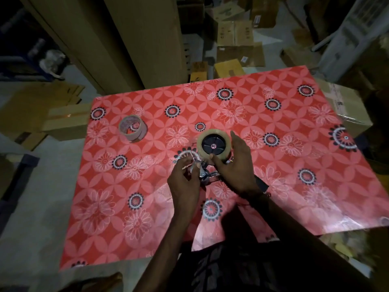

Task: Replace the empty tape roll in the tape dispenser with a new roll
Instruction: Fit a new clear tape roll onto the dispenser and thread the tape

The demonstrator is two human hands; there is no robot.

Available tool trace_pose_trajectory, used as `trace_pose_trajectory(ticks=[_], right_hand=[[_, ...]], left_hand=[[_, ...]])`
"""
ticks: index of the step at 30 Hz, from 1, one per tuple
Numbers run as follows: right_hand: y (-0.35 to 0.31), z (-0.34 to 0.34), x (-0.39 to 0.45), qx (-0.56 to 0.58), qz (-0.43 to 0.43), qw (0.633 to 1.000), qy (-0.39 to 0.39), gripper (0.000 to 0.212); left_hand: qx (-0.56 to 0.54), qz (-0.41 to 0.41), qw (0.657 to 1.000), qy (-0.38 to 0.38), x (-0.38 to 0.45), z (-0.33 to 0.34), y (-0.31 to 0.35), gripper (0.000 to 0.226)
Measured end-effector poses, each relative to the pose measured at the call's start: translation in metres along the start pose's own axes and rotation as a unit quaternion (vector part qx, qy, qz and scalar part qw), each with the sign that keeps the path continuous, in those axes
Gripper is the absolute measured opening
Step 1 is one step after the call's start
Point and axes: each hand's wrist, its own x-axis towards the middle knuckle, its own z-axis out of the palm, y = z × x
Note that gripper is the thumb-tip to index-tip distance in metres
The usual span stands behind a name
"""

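Note:
A new roll of clear tape (223, 155) sits on the black hub of the tape dispenser (205, 175), which lies on its side in the middle of the table. My right hand (233, 163) wraps the roll from the right, thumb against its near rim. My left hand (184, 182) pinches the loose clear tape end by the dispenser's metal front. The handle is mostly hidden under my hands. An empty cardboard core (132, 128) stands upright at the table's far left, apart from both hands.
The table (294, 203) wears a red floral cloth. Cardboard boxes (240, 51) are piled on the floor beyond the far edge, and flattened cartons (65, 121) lie to the left. A tall cardboard panel (130, 39) stands behind the table.

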Motion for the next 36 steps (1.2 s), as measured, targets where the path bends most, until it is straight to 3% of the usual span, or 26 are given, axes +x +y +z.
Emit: trace_pose_trajectory(ticks=[6, 11, 17, 21, 25, 29, 36], right_hand=[[-0.004, -0.007, -0.023, 0.06, -0.024, 0.994, 0.084, 0.063], [-0.005, -0.005, -0.033, 0.016, -0.009, 0.994, 0.11, 0.052], [-0.004, -0.006, -0.045, 0.01, -0.011, 0.993, 0.116, 0.046], [-0.004, -0.007, -0.05, 0.019, -0.019, 0.993, 0.119, 0.033], [0.004, -0.01, -0.051, 0.024, -0.039, 0.989, 0.14, 0.026], [0.008, -0.015, -0.053, 0.027, -0.053, 0.989, 0.133, 0.026], [0.02, -0.026, -0.052, 0.009, -0.072, 0.993, 0.093, 0.029]], left_hand=[[-0.028, -0.006, 0.999, -0.037, 0.021, 0.008, -0.001, 0.019], [-0.025, -0.005, 0.995, -0.101, 0.049, 0.016, 0.001, 0.017], [-0.017, 0.031, 0.992, -0.123, 0.063, 0.021, 0.007, 0.015], [0.028, 0.113, 0.988, -0.101, 0.047, 0.011, 0.007, 0.02], [0.058, 0.175, 0.972, -0.146, 0.026, -0.007, -0.004, 0.024], [0.088, 0.179, 0.959, -0.202, 0.016, -0.014, -0.009, 0.032], [0.095, 0.203, 0.957, -0.182, 0.02, -0.009, 0.006, 0.037]])
